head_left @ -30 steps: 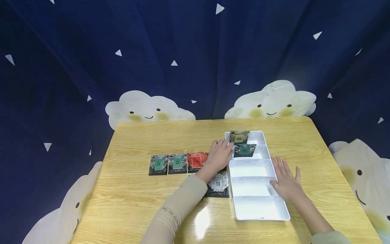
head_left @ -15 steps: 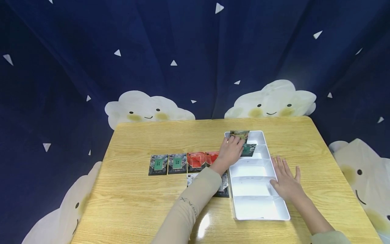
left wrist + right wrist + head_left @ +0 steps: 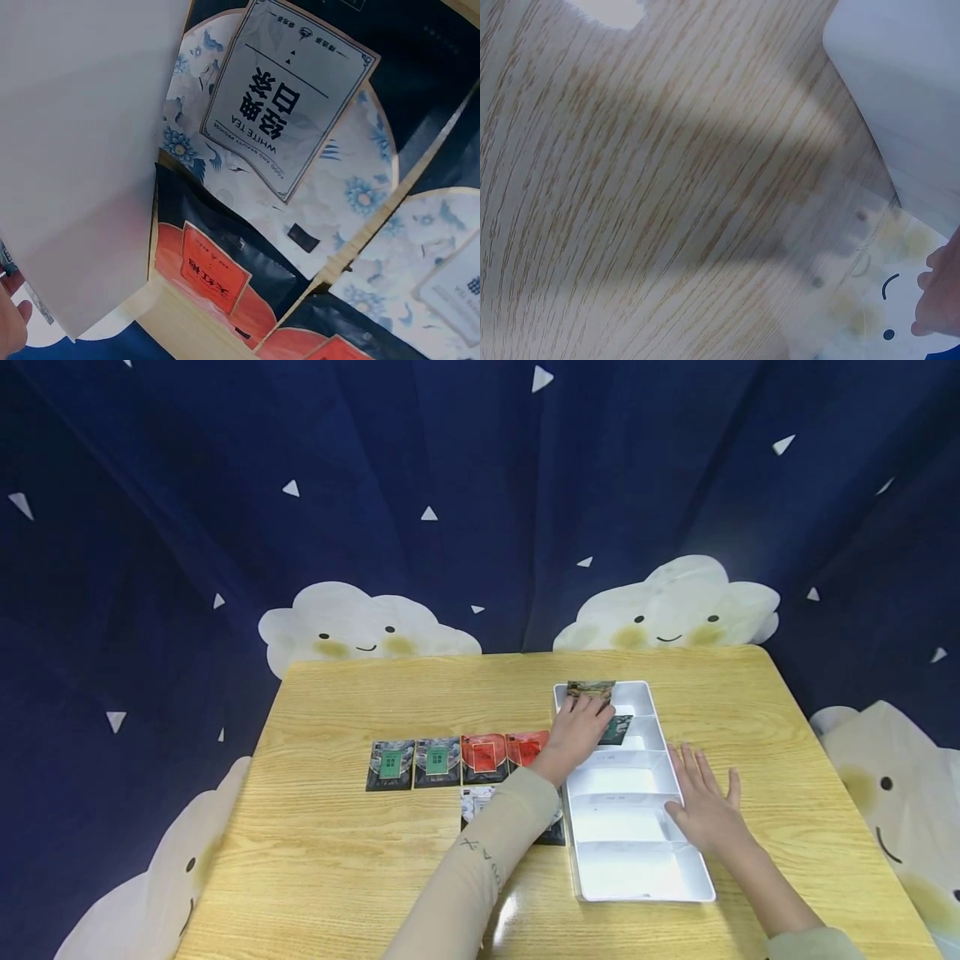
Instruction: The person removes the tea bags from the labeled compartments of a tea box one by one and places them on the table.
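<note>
A white divided tray (image 3: 637, 877) lies on the wooden table (image 3: 337, 860). My left hand (image 3: 591, 717) reaches over the tray's left rim, fingers laid flat on a dark green tea packet (image 3: 621, 729) in the second compartment from the far end. An olive packet (image 3: 591, 688) leans in the farthest compartment. My right hand (image 3: 701, 774) rests flat, fingers spread, against the tray's right rim. Seen from the left wrist, a white tea packet (image 3: 289, 97) and a red one (image 3: 217, 274) lie beside the tray wall (image 3: 75, 150).
Left of the tray, two green packets (image 3: 390, 765) and two red packets (image 3: 483, 755) form a row. White packets (image 3: 474, 802) lie nearer, partly under my left sleeve. A dark blue curtain with clouds surrounds the table. The right wrist view shows bare wood (image 3: 630, 187).
My left hand moved from the table beside the red packets forward and right into the tray, onto the dark green packet. The second red packet is now uncovered. The right hand stayed put.
</note>
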`<state>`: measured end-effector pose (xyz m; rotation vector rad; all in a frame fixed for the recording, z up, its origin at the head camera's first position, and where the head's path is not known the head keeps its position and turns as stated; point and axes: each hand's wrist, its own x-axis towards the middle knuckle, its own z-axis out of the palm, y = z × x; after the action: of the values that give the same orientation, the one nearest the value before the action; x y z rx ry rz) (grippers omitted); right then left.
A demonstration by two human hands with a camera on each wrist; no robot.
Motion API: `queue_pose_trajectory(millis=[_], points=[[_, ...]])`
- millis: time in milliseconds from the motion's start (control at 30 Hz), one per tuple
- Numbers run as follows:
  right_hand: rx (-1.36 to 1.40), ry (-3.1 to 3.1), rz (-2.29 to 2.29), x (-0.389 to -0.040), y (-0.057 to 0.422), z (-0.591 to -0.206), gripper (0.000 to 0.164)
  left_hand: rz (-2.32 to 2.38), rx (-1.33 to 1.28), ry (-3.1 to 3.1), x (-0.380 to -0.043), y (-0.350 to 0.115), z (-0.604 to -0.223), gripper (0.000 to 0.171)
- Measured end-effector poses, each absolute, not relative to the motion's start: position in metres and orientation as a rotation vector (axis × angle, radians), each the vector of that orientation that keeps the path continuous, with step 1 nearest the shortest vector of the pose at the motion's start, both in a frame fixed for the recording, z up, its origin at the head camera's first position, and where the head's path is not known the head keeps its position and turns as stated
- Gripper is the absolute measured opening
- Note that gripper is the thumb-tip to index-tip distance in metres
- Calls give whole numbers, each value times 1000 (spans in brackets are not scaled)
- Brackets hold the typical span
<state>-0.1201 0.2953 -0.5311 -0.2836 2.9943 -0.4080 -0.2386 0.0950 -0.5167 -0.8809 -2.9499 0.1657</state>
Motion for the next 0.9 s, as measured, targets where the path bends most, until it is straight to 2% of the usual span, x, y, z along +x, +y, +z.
queue_pose_trajectory(millis=[100,300,900], points=[[-284,2992,-412,-120,295,-531,77,206,-911,-2961,-239,97,-518,39],[-284,2998,-418,-119,295,-531,77,259,-946,-2979,-237,99,-513,39],[-295,3003,-427,-120,296,-533,77,190,-908,-2932,-229,97,-513,34]])
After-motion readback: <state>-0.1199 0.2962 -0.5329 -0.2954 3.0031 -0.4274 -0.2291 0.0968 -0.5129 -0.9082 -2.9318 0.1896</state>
